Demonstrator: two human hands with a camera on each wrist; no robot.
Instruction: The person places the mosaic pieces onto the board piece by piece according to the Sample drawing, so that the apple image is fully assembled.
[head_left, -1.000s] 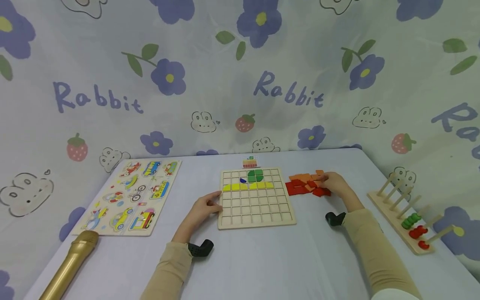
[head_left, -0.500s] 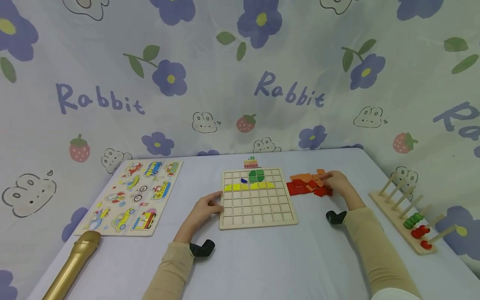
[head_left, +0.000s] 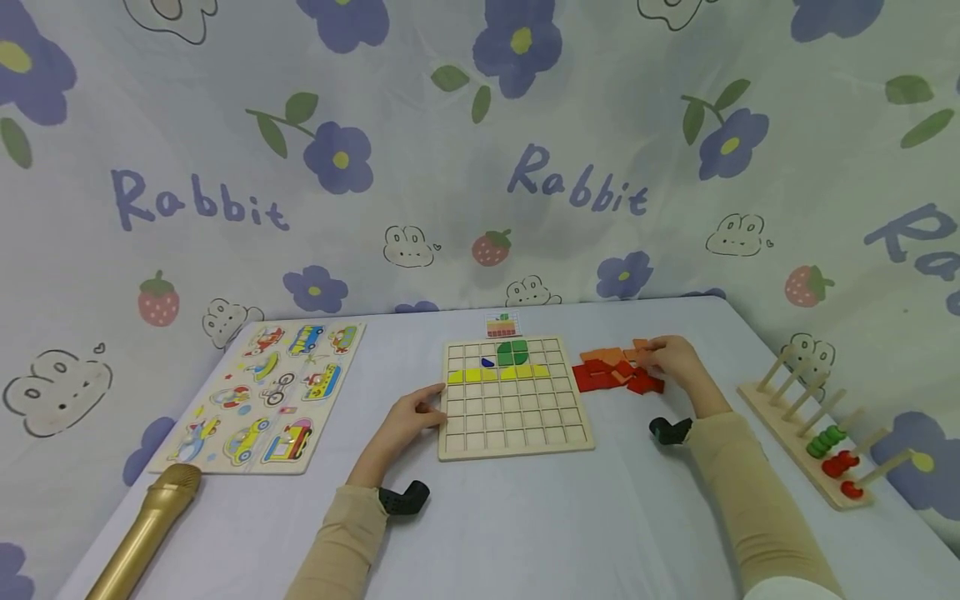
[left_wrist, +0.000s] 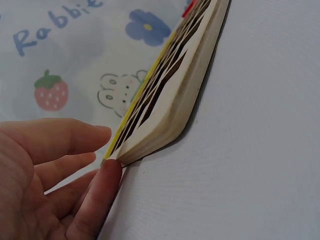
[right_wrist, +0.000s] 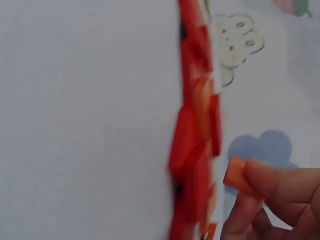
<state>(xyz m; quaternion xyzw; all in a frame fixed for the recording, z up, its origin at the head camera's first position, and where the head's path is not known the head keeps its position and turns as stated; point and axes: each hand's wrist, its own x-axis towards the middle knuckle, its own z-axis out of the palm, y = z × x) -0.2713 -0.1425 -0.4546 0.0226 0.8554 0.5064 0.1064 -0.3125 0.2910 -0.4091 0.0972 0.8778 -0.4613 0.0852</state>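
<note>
A wooden grid board (head_left: 513, 398) lies mid-table, with a yellow row, green pieces and a small blue piece near its far edge. My left hand (head_left: 408, 417) rests against the board's left edge (left_wrist: 165, 125), fingers fairly straight, thumb tip touching the corner. To the right lies a pile of red and orange tiles (head_left: 613, 370). My right hand (head_left: 671, 358) is over the pile's far right side and pinches an orange tile (right_wrist: 239, 179) between thumb and fingers, beside the blurred pile (right_wrist: 192, 145).
A vehicle puzzle board (head_left: 266, 392) lies at the left, a gold microphone (head_left: 142, 529) at the front left. A wooden peg rack (head_left: 813, 433) with green and red rings stands at the right. A small pattern card (head_left: 502, 324) sits behind the grid board.
The right hand has shifted slightly over the tile pile and holds an orange tile. The left hand has stayed at the board's edge.
</note>
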